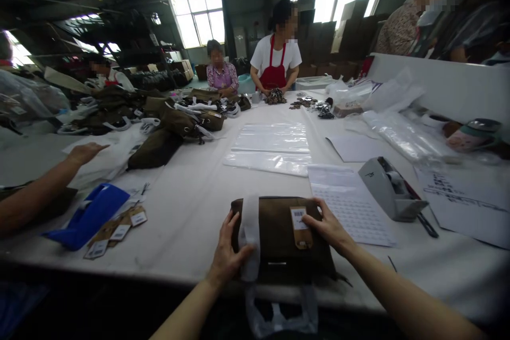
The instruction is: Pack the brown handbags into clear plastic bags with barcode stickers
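Observation:
A dark olive fabric bag [279, 265] lies at the table's near edge, between my two hands. White wrapping [250, 239] runs up across its left part, and more white wrapped strap [261, 324] hangs below the edge. My left hand [229, 249] grips the bag's left side, thumb over the white wrapping. At the upper right corner my right hand [326, 223] holds the bag, its thumb on a brown hang tag [303, 241] that bears a white barcode label. Fingers of both hands are partly hidden behind the bag.
Clear plastic bags [271, 149] lie flat ahead. To the right are a printed sheet [350, 202] and a grey tape dispenser [392, 191]; to the left, a blue tape dispenser [90, 215], loose hang tags [119, 231] and another person's arm [48, 186]. Olive bags [155, 149] are heaped beyond.

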{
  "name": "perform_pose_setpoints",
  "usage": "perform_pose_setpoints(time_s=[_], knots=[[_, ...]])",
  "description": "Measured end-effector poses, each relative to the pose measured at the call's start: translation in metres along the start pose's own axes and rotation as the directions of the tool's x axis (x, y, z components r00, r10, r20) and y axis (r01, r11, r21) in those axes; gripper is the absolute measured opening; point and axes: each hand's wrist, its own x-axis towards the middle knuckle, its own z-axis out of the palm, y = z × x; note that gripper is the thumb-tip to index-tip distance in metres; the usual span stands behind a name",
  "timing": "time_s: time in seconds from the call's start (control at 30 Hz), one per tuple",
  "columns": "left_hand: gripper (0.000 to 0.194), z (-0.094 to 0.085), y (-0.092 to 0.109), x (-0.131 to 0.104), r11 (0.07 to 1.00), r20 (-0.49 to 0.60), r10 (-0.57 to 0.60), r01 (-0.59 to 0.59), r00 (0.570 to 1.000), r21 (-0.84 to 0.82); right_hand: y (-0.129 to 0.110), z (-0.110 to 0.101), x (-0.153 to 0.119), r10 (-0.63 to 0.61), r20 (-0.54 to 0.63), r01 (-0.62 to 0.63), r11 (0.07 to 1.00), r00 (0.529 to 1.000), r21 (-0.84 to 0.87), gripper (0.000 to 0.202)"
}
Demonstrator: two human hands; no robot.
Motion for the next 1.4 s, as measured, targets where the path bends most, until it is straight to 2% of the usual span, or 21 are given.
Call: perform_pose_setpoints(time_s=[0.07, 0.13, 0.2, 0.23, 0.27, 0.3, 0.37, 0.47, 0.53, 0.63, 0.77, 0.9, 1.0, 1.07, 1.17, 1.23, 1.4], knots=[[0.063, -0.004, 0.005, -0.004, 1.0, 0.001, -0.011, 0.011, 1.0, 0.016, 0.0, 0.0, -0.003, 0.014, -0.027, -0.017, 0.997, 1.0, -0.08, 0.051], [0.062, -0.006, 0.011, 0.003, 0.993, -0.13, -0.009, 0.024, 0.992, 0.114, -0.002, 0.002, 0.004, 0.009, -0.062, -0.018, 0.989, 0.998, -0.146, 0.051], [0.062, -0.004, 0.018, 0.017, 0.957, -0.236, 0.119, -0.048, 0.964, 0.287, -0.008, 0.006, 0.014, -0.083, -0.168, 0.035, 0.961, 0.982, -0.273, 0.055], [0.061, -0.003, 0.022, 0.026, 0.919, -0.204, 0.217, -0.13, 0.955, 0.373, -0.011, 0.009, 0.019, -0.168, -0.217, 0.083, 0.931, 0.961, -0.356, 0.057], [0.059, -0.001, 0.026, 0.035, 0.876, -0.124, 0.293, -0.215, 0.948, 0.431, -0.015, 0.013, 0.024, -0.262, -0.236, 0.137, 0.887, 0.936, -0.44, 0.056], [0.059, 0.001, 0.029, 0.045, 0.845, -0.031, 0.329, -0.28, 0.944, 0.455, -0.019, 0.018, 0.027, -0.344, -0.211, 0.195, 0.834, 0.915, -0.516, 0.052], [0.057, 0.006, 0.035, 0.062, 0.842, 0.087, 0.287, -0.294, 0.954, 0.452, -0.026, 0.029, 0.033, -0.444, -0.06, 0.313, 0.714, 0.894, -0.626, 0.041], [0.057, 0.012, 0.038, 0.083, 0.855, 0.155, 0.206, -0.255, 0.966, 0.452, -0.033, 0.046, 0.039, -0.479, 0.166, 0.429, 0.515, 0.862, -0.742, 0.042], [0.058, 0.016, 0.038, 0.092, 0.818, 0.248, 0.218, -0.315, 0.944, 0.48, -0.034, 0.053, 0.043, -0.462, 0.252, 0.452, 0.395, 0.85, -0.8, 0.042], [0.059, 0.022, 0.038, 0.1, 0.748, 0.377, 0.212, -0.398, 0.902, 0.531, -0.032, 0.058, 0.051, -0.391, 0.33, 0.457, 0.295, 0.859, -0.839, 0.057], [0.058, 0.037, 0.027, 0.108, 0.735, 0.486, 0.131, -0.414, 0.864, 0.537, -0.018, 0.062, 0.061, -0.304, 0.367, 0.45, 0.277, 0.879, -0.849, 0.061], [0.059, 0.05, 0.01, 0.11, 0.745, 0.515, 0.084, -0.397, 0.853, 0.537, 0.003, 0.067, 0.07, -0.27, 0.343, 0.416, 0.297, 0.9, -0.859, 0.062], [0.06, 0.048, 0.009, 0.112, 0.734, 0.531, 0.093, -0.419, 0.842, 0.535, 0.01, 0.067, 0.072, -0.276, 0.337, 0.413, 0.294, 0.9, -0.862, 0.061], [0.064, 0.041, 0.013, 0.115, 0.716, 0.524, 0.126, -0.443, 0.842, 0.54, 0.006, 0.067, 0.072, -0.293, 0.338, 0.419, 0.289, 0.895, -0.861, 0.061], [0.072, 0.03, 0.016, 0.124, 0.681, 0.438, 0.163, -0.422, 0.884, 0.599, -0.009, 0.07, 0.069, -0.331, 0.33, 0.426, 0.282, 0.884, -0.86, 0.06], [0.07, 0.028, 0.012, 0.129, 0.659, 0.411, 0.169, -0.412, 0.896, 0.629, -0.018, 0.075, 0.068, -0.344, 0.348, 0.448, 0.275, 0.872, -0.851, 0.061], [0.06, 0.042, -0.012, 0.133, 0.649, 0.478, 0.156, -0.454, 0.864, 0.61, -0.017, 0.089, 0.073, -0.314, 0.428, 0.515, 0.289, 0.847, -0.807, 0.064]])
